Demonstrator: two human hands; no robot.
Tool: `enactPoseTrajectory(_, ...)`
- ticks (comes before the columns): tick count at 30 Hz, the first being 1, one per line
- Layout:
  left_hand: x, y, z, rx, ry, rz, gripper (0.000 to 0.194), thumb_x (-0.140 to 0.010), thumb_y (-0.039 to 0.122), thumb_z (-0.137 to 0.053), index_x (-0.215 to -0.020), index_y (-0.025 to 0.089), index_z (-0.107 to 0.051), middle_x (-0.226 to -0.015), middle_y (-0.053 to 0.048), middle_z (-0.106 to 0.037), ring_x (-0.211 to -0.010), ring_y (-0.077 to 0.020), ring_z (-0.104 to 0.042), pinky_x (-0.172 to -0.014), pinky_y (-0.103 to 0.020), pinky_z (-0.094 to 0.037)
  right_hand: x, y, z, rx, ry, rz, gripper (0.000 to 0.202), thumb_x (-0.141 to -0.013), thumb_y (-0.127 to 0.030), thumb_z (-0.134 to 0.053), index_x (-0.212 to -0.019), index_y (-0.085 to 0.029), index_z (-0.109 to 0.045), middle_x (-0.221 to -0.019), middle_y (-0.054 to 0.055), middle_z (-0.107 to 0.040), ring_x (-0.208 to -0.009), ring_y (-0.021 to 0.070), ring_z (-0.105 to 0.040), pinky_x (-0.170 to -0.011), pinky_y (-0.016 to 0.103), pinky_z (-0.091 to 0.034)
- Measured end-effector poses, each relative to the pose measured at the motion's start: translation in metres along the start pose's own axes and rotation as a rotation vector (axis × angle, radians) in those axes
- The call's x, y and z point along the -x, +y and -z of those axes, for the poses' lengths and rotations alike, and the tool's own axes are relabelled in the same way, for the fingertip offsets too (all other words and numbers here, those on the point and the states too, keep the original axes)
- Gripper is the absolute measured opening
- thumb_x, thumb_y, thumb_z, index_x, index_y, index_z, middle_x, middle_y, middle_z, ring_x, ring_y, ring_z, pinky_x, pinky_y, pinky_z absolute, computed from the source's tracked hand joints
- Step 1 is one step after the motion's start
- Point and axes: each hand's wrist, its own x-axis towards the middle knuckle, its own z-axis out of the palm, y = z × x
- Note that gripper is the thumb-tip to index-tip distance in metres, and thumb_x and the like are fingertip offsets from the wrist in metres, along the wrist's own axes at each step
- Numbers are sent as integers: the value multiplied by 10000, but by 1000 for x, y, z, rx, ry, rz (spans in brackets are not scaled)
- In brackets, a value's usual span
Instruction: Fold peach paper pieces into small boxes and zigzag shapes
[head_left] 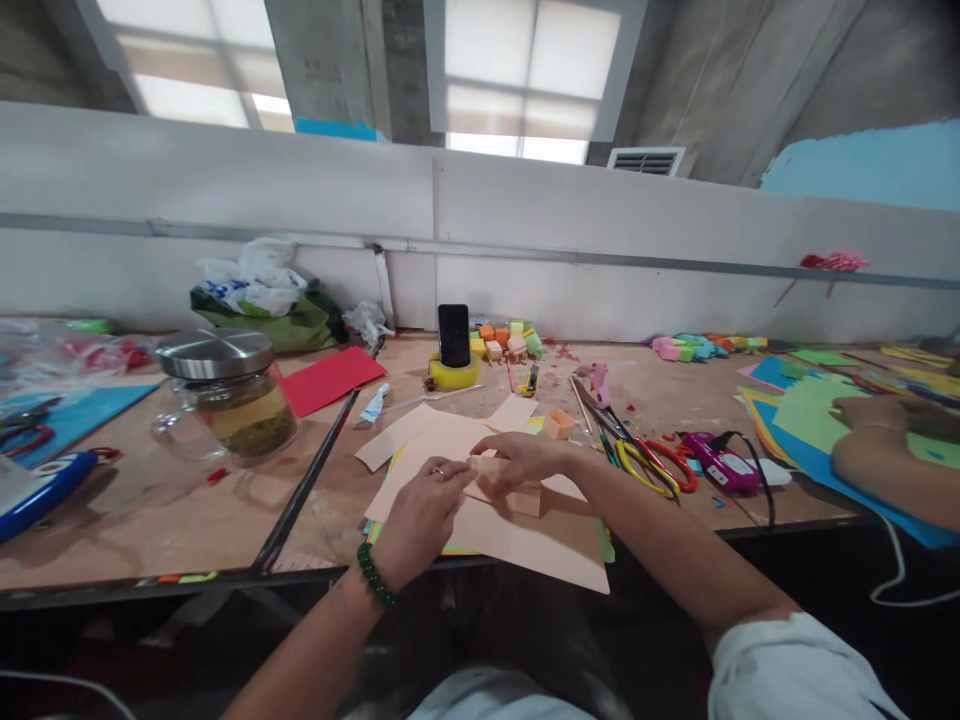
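Peach-coloured sheets (525, 545) lie stacked at the table's front edge, with yellow and green sheets showing beneath. On top of them is a folded peach paper piece (525, 497). My right hand (517, 458) has its fingers closed on this piece from above. My left hand (424, 515), with a ring and a green bead bracelet, touches the piece's left end with bent fingers. Its fingertips meet the paper close to my right fingertips. A small open peach paper box (559, 424) stands just behind my right hand.
A glass jar (244, 400) with a metal lid is at the left. Scissors (664, 465) and a purple glue gun (724, 465) lie right of my forearm. Behind stand a phone (454, 335) on yellow tape and small paper cubes (510, 340). Another person's hand (892, 425) is far right.
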Motion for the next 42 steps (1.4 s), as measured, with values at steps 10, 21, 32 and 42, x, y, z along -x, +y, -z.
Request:
enactPoseTrajectory(10, 1, 19, 12, -128, -268, -113, 289, -843, 120, -477, -1063, 144, -664, -1127, -114, -669, -1066, -261, -548, -1001, -469, -395, 25, -17, -17, 554, 247, 160, 283, -782, -160, -665, -1064, -164, -643, -1038, 104, -646, -1026, 248, -550, -808, 326, -452)
enactPoseTrajectory(21, 10, 20, 11, -195, -298, -148, 343, -874, 163, -448, -1186, 175, -589, -1276, -127, -592, -1089, -281, -540, -1005, -518, -351, 69, 21, -65, 701, 327, 413, 223, -934, -106, -429, -917, -100, -650, -833, 91, -627, -790, 206, -518, -719, 325, -478)
enactPoseTrajectory(32, 0, 24, 7, -210, -349, -104, 407, -929, 342, -457, -1315, 237, -533, -1153, -133, -610, -1064, -287, -536, -994, -529, -336, 83, 35, -76, 503, 590, 430, 256, -887, -42, -432, -956, -121, -665, -881, 105, -661, -831, 195, -550, -698, 299, -520)
enactPoseTrajectory(42, 5, 19, 13, -185, -340, -100, 344, -921, 322, -494, -1235, 222, -592, -1219, -149, -596, -1122, -302, -529, -965, -506, -382, 96, 31, -70, 273, 545, 264, 278, -864, -53, -413, -904, -167, -664, -970, 98, -669, -918, 190, -581, -783, 322, -513)
